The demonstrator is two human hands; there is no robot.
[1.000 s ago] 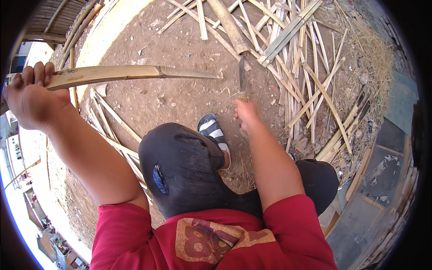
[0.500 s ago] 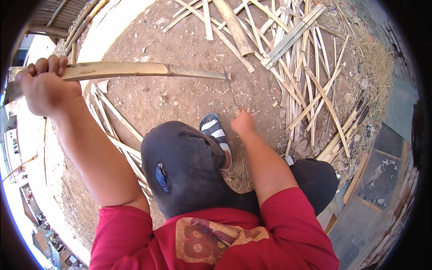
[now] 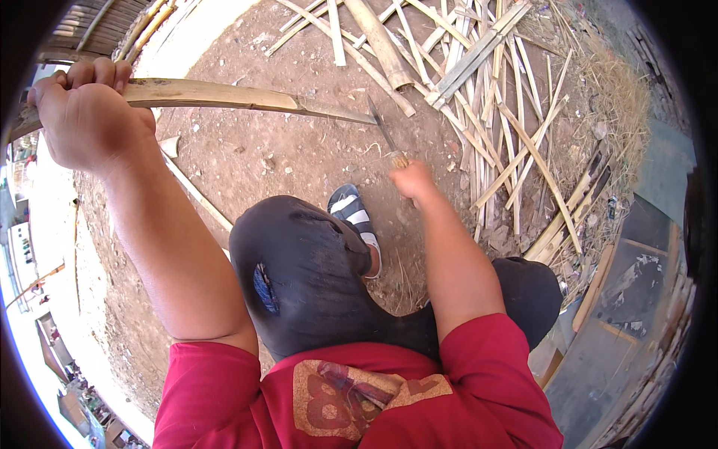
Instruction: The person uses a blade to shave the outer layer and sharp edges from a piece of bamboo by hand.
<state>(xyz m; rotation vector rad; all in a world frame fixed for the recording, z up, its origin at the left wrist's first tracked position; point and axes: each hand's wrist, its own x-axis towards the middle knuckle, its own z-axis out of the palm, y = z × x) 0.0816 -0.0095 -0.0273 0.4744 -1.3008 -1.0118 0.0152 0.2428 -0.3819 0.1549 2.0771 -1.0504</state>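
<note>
My left hand (image 3: 93, 120), raised at the upper left, is wrapped round one end of a long split bamboo strip (image 3: 217, 95). The strip stretches rightward across the view, its far end narrowing to a tip. In my right hand (image 3: 413, 181) is the handle of a knife (image 3: 386, 132) with a long, narrow dark blade. That blade points up and slightly left, and its upper part meets the tip of the bamboo strip in the picture. Whether the blade is cutting into it, I cannot tell.
Many split bamboo strips (image 3: 533, 153) lie heaped at the right, with a thick bamboo pole (image 3: 378, 41) beside them. Dry straw (image 3: 624, 97) and dark panels (image 3: 636, 288) border the right side. My sandalled foot (image 3: 354, 217) rests on the dirt ground (image 3: 247, 165).
My left hand has risen slightly and shifted right, taking the bamboo strip with it. My right hand has moved a little up and right, and the knife leans more to the left.
</note>
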